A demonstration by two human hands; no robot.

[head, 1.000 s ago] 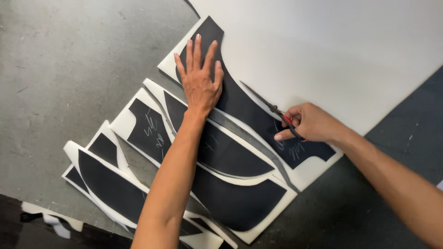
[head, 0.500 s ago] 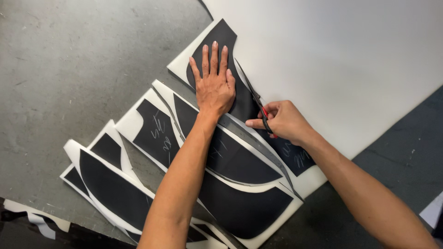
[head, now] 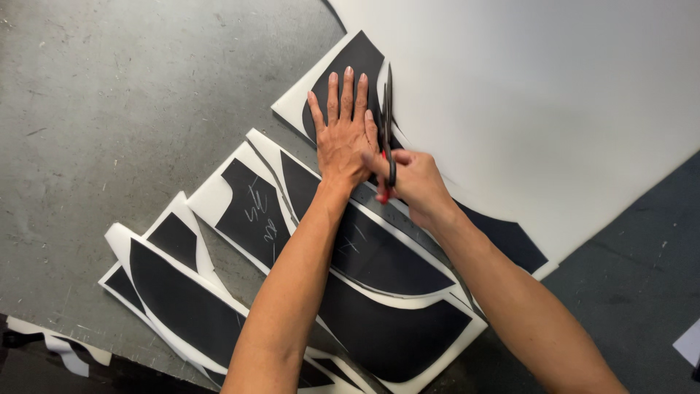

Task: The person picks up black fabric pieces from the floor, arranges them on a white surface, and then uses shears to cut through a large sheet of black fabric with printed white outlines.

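Grey desk (head: 109, 109) strewn with black-and-white cutouts; left hand (head: 343, 138) now higher, pressed flat and holding nothing on black pattern piece (head: 361, 62); right hand (head: 412, 179), grip closed on scissors (head: 389, 124), advanced along white foam sheet (head: 547, 95), cut nearly through
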